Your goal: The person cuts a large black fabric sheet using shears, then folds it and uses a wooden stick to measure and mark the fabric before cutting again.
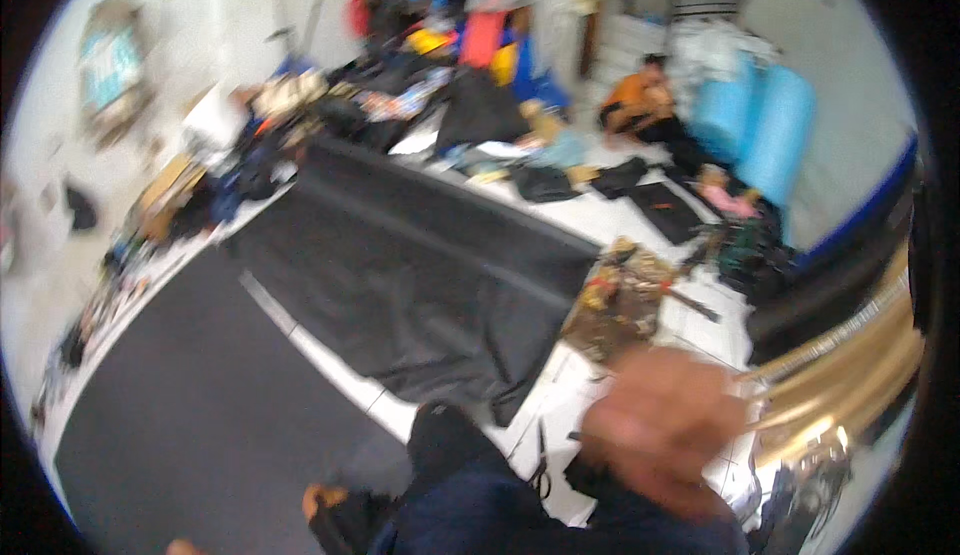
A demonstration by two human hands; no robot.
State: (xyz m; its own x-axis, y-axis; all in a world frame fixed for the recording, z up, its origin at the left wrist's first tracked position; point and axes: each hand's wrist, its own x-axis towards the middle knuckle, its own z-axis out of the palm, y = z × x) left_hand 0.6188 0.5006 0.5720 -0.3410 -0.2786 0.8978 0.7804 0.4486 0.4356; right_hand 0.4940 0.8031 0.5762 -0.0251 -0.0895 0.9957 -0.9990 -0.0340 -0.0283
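My right hand point(660, 420) is raised at the lower right and smeared by motion, so its fingers cannot be read. Beside it on the white tiles lies a pair of scissors point(541, 470) with dark handles. At the bottom left edge only a sliver of skin shows, perhaps my left hand point(183, 547); its fingers are hidden. That sliver is over a large flat dark grey sheet point(220, 405). Beyond the sheet, black material point(400, 275) lies spread out and wrinkled, with a rolled part along its far edge.
My black-clad knee point(450, 440) is in front. A tray-like board point(615, 300) with jumbled small things lies to the right. Gold and black rolls point(850, 355) line the right side. Heaped fabrics point(440, 85) fill the back, where a person in orange point(640, 95) sits near light-blue rolls point(775, 125).
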